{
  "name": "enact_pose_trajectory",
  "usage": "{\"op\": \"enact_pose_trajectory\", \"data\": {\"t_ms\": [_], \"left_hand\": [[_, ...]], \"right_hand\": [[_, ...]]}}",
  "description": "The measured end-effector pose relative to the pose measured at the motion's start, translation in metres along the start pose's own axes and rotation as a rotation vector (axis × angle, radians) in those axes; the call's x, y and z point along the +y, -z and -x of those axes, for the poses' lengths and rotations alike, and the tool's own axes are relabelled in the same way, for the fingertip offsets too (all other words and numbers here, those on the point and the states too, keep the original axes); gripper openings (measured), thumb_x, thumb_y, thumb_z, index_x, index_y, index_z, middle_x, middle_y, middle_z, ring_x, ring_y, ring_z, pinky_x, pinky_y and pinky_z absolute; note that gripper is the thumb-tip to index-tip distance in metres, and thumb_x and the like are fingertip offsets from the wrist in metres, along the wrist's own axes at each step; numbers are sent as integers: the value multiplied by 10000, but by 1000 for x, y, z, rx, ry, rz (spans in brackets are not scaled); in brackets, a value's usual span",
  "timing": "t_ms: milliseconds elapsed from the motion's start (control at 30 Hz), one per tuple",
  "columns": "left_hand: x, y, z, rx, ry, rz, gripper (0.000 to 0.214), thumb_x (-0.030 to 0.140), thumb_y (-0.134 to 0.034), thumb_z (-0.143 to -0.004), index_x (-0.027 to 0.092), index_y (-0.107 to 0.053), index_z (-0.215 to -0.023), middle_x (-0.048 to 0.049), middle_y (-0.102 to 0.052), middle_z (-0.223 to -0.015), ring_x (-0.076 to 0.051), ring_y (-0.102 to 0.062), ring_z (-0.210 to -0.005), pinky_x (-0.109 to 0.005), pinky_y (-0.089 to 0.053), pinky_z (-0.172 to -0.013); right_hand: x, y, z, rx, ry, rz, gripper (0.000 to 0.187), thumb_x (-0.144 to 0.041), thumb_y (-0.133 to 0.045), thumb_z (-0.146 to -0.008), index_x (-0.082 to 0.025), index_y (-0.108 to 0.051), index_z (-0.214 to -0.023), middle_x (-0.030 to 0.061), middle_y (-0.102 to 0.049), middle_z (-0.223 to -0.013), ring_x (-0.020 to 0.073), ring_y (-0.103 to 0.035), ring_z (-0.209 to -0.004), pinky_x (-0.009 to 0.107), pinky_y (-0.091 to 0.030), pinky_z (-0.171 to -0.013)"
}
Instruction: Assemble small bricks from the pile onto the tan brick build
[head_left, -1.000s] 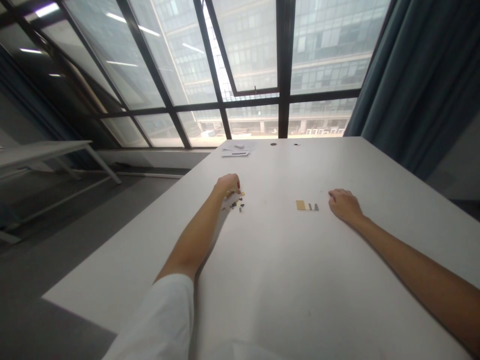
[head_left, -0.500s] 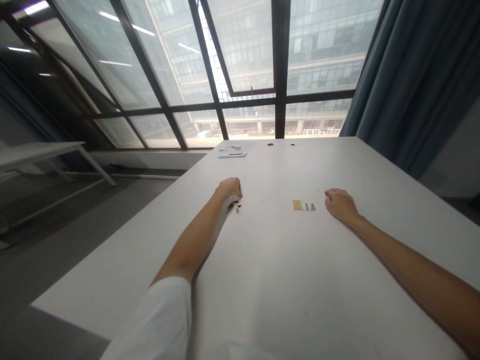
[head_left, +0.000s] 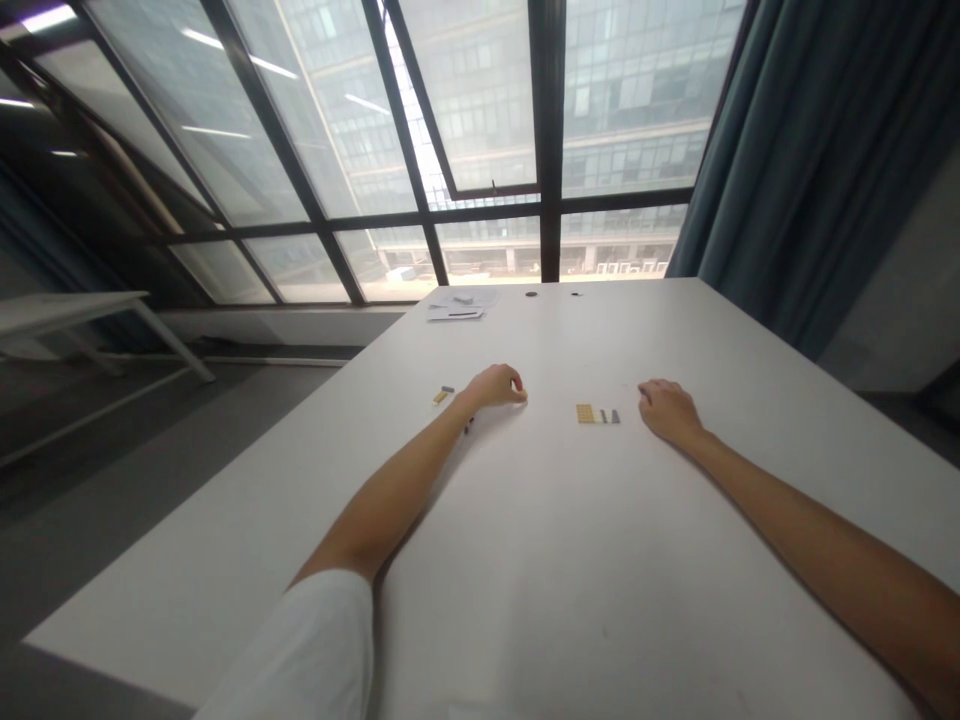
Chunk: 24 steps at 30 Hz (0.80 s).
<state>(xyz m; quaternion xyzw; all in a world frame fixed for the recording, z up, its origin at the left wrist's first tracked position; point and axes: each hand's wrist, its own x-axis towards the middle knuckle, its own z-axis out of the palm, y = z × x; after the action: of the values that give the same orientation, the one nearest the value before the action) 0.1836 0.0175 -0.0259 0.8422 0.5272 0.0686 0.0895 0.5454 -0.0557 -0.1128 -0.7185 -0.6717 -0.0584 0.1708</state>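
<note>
Our left hand (head_left: 495, 386) has moved right, so the yellow bit (head_left: 439, 397) shows. Its fingers curl close; we can't tell if they pinch anything. Between our hands lies a row of little pieces (head_left: 592, 413). Our right hand (head_left: 670, 410) rests, fingers bent, grip unclear. Our white table (head_left: 600, 560) reaches past papers (head_left: 455, 313) to big windows (head_left: 480, 100).

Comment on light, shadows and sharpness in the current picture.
Head view: daylight glows through the windows; light strips reflect on them; the left forearm casts a soft shadow on the table; small pieces near the right hand lack fine detail.
</note>
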Motion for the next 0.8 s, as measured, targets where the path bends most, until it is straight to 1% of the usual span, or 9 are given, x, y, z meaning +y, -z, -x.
{"op": "enact_pose_trajectory", "data": {"t_ms": [67,100,167,267,367,533,800], "left_hand": [[7,-13,0,97,21,47,319,408,-703,-777,207,-797,-1007,-63,-755,-931,-199,-678,-838,-266,-515,-751],[9,-19,-1,124,39,65,326,409,-693,-788,205,-793,-1022,-65,-754,-930,-200,-677,-839,-271,-516,-753],[10,-30,-1,128,62,91,320,405,-685,-799,197,-792,-1017,-70,-753,-924,-198,-674,-831,-275,-512,-751],[8,-39,-1,104,63,134,309,400,-677,-810,179,-799,-988,-75,-753,-896,-188,-664,-798,-272,-501,-730],[3,-42,-3,95,53,177,335,426,-686,-813,165,-805,-986,-72,-747,-852,-177,-652,-770,-265,-490,-712],[-5,-45,-3,116,34,248,403,494,-688,-800,166,-802,-1004,-54,-729,-824,-161,-630,-743,-259,-469,-684],[-6,-49,-1,151,53,238,427,532,-684,-792,190,-801,-1019,-43,-719,-840,-159,-620,-756,-256,-437,-663]], "right_hand": [[-1,0,0,3,-2,3,417,-230,-411,-945,-164,-687,-1251,138,-650,-1334,279,-561,-1176,408,-414,-1025],[-1,1,0,4,-1,4,417,-230,-409,-946,-162,-687,-1250,138,-648,-1338,279,-561,-1174,408,-416,-1023],[-3,3,1,5,0,5,417,-228,-407,-948,-161,-687,-1249,138,-645,-1345,279,-562,-1171,411,-417,-1024],[-5,5,1,-1,-4,-2,414,-221,-414,-948,-166,-687,-1254,137,-650,-1339,276,-558,-1177,411,-412,-1038],[-5,5,0,-12,-7,-10,411,-218,-420,-948,-167,-686,-1257,136,-649,-1343,274,-554,-1187,404,-405,-1048],[-5,4,0,-14,-10,-9,410,-216,-418,-950,-171,-685,-1257,136,-641,-1352,277,-550,-1203,403,-405,-1043],[-6,5,1,-6,-8,-8,413,-217,-415,-949,-164,-681,-1260,138,-635,-1364,278,-547,-1198,412,-407,-1043]]}}
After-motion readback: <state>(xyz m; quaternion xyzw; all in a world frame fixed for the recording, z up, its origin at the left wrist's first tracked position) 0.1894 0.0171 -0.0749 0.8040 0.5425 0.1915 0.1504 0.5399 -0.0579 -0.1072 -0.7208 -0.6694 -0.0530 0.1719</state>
